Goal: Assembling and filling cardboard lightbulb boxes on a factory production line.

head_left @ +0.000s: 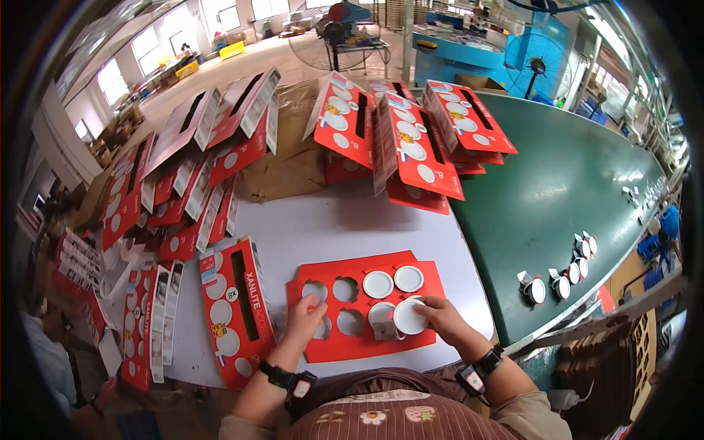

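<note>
A red cardboard insert (330,275) with several round cut-outs lies flat on the white table in front of me. Two white round downlights, one (378,284) beside another (409,279), sit in its far right holes. My right hand (438,314) grips a white round downlight (411,317) by its rim over the near right hole. Just left of it is another downlight (380,315), partly covered by the held one, with a small clear piece at its near side. My left hand (305,317) is closed on the insert's left part, its fingertips at the cut-outs.
Red printed carton sleeves (235,315) stand at the left, with more piled (422,147) at the back. To the right is a green table (550,198) carrying several loose downlights (561,286). Another person's hand (108,392) shows at the lower left. Fans (537,66) stand behind.
</note>
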A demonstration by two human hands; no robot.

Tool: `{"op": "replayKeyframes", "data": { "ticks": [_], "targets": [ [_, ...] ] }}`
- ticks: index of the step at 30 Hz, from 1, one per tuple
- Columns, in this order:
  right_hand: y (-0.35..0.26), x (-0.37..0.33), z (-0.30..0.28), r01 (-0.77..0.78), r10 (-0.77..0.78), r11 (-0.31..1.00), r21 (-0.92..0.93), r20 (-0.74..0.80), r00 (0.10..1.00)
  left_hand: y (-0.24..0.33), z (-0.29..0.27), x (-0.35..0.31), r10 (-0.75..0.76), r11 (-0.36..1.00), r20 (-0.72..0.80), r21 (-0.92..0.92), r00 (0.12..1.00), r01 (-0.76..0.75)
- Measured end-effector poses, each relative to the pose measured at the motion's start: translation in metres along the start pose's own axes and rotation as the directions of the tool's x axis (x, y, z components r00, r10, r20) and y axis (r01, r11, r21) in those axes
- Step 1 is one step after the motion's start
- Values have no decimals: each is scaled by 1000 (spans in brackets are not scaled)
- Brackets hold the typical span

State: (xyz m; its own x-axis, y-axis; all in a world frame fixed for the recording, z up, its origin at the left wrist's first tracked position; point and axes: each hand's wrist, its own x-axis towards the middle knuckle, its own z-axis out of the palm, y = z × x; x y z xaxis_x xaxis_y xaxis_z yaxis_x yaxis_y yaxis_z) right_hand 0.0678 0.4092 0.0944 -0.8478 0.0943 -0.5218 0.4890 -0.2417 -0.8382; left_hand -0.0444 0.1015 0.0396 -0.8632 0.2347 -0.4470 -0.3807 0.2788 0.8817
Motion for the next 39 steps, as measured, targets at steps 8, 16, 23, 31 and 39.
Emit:
{"op": "replayKeyframes", "data": {
  "ticks": [8, 16, 23, 31, 39],
  "targets": [
    [-4, 10, -2, -28, 24, 978, 206, 24, 999, 6, 11, 19, -19, 924, 109, 382, 994, -24],
    [4, 17, 16, 138, -145, 983, -124, -42, 989, 22, 19, 7, -3, 680, 181, 721, 983, -131],
    [6, 39, 52, 290, -347, 884, -367, -96, 933, 33, 28, -17, 188, 557, 104, 808, 977, -193],
    [5, 47, 90, 301, -565, 499, -813, -42, 824, 45, 31, -32, 193, 552, 110, 809, 975, -200],
    [-1, 47, 91, 264, -451, 473, -840, 26, 892, 32, 31, -26, 223, 584, 145, 772, 964, -251]
  ]
}}
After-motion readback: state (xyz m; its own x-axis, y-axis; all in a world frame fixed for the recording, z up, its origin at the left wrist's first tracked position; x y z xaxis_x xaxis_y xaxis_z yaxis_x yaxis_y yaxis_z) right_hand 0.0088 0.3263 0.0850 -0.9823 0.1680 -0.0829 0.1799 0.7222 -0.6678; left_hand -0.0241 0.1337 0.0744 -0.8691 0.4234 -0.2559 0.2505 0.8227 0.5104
